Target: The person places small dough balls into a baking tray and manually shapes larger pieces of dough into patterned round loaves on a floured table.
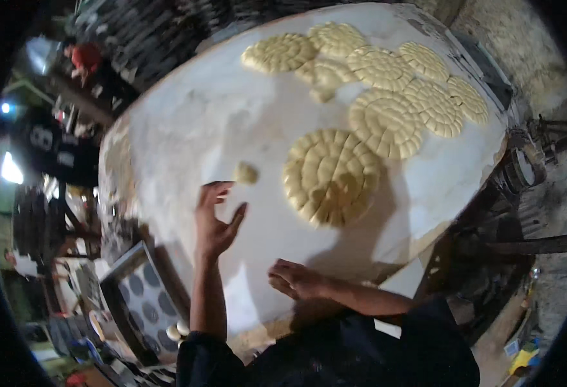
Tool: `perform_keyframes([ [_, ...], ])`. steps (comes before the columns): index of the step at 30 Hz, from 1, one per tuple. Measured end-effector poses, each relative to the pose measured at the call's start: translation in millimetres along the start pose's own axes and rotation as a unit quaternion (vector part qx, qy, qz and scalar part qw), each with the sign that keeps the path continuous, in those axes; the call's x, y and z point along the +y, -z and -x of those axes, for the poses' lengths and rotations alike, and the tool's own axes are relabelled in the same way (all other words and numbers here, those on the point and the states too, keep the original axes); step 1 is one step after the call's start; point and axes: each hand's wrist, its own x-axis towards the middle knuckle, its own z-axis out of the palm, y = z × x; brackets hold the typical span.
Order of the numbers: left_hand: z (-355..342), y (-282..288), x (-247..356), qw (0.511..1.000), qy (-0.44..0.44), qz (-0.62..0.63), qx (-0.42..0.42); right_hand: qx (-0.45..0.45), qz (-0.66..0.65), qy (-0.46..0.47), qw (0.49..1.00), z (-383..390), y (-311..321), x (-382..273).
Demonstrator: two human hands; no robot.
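Observation:
My left hand [218, 219] is above the white table [187, 129], with thumb and fingers spread apart and nothing between them. Just beyond its fingertips a small lump of dough [245, 173] lies by itself. My right hand [293, 279] is low over the near part of the table, its fingers curled together; whatever is inside them, if anything, is hidden. Right of the lump sits a large round of dough pieces [328, 158], cut into blocks in rings. A shadow falls across its near part.
More cut dough rounds [387, 122] cover the far right of the table, with a small dough piece [322, 95] beside them. At lower left stands a framed tray with round dark spots [145, 293], near pale dough balls [175, 332]. A person in red [87, 58] is at far left.

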Motion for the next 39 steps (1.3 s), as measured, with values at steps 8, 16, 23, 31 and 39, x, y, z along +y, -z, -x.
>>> perform_keyframes([
  [8,-276,-262,-68,0.925,0.219,0.194,-0.24,0.468,0.278,-0.14,0.827,172,249,88],
  [16,-327,-388,-47,0.99,0.08,-0.111,0.023,0.523,0.226,-0.141,0.81,172,266,95],
  [23,-207,-232,-145,0.95,0.266,0.145,-0.073,0.496,0.241,-0.052,0.832,169,268,109],
  [31,145,-126,-107,0.898,0.225,0.366,0.094,0.65,0.191,-0.131,0.724,179,237,134],
  [39,315,-26,-90,0.878,0.202,0.37,0.227,0.249,0.046,-0.048,0.966,89,-54,-2],
])
